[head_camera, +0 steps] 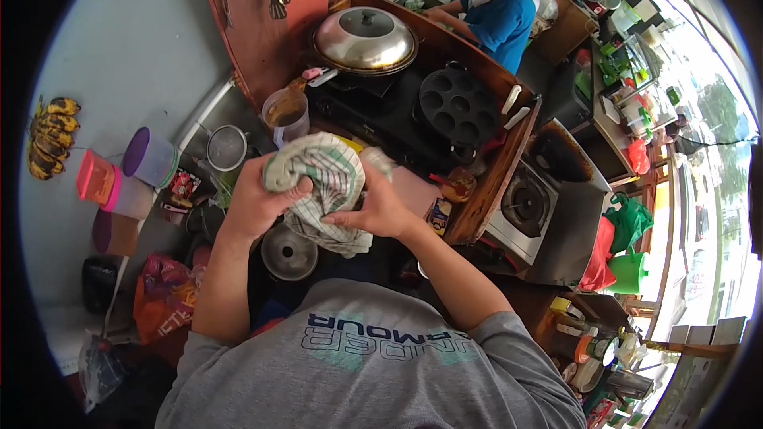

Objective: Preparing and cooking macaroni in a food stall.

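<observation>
A green-and-white checked kitchen towel [325, 176] is bunched up in front of my chest. My left hand [256, 196] grips its left side, the thumb lying on top. On the opposite side, my right hand [378, 202] holds the cloth with the thumb across its front. Whether anything is wrapped inside cannot be seen. Just past the towel stands a plastic measuring jug [286, 112] with brown residue. Beneath it, partly covered, is a round metal lid [289, 252]. A black stove [363, 110] lies beyond, bearing a domed-lid wok [365, 40] and a round multi-hollow pan [459, 98].
A wooden surround [495, 202] borders the stove, with two white-handled utensils [516, 108] at its edge. Another gas burner [527, 199] sits to the right. A wire strainer [227, 148] and plastic tubs [149, 158] are at left. A person [503, 15] in blue works beyond the stove.
</observation>
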The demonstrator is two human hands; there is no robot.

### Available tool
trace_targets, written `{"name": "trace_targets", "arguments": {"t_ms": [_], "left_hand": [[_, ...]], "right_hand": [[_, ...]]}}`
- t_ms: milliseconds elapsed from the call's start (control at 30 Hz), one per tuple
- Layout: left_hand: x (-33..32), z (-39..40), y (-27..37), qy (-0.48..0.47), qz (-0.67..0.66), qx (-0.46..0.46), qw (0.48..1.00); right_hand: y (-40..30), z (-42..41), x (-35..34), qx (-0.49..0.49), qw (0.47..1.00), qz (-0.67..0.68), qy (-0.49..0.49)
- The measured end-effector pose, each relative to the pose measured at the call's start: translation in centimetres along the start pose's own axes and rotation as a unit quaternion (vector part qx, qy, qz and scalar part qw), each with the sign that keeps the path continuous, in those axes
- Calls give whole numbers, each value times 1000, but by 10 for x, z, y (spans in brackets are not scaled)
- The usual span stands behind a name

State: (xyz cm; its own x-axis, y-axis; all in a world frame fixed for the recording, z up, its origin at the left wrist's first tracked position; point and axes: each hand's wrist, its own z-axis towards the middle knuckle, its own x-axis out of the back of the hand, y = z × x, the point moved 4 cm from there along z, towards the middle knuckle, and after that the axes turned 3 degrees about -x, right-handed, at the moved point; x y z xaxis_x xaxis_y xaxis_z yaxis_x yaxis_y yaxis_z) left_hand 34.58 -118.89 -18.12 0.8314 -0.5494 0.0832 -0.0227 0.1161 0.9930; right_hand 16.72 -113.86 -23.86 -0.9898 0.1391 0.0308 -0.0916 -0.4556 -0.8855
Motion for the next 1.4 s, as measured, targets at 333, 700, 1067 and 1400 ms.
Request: {"name": "trace_targets", "arguments": {"t_ms": [333,700,1067,1400], "left_hand": [[164,54,-10,375,-335,-41,863],[436,191,-248,543,56,114,830],[350,221,-226,368,524,301,707],[344,183,-157,484,429,27,762]], "right_hand": [[102,-28,18,-250,960,-46,-116],[188,-3,40,-481,849,-66,-207],[235,99,49,-522,850,53,-43],[258,156,2,-519,825,219,45]]}}
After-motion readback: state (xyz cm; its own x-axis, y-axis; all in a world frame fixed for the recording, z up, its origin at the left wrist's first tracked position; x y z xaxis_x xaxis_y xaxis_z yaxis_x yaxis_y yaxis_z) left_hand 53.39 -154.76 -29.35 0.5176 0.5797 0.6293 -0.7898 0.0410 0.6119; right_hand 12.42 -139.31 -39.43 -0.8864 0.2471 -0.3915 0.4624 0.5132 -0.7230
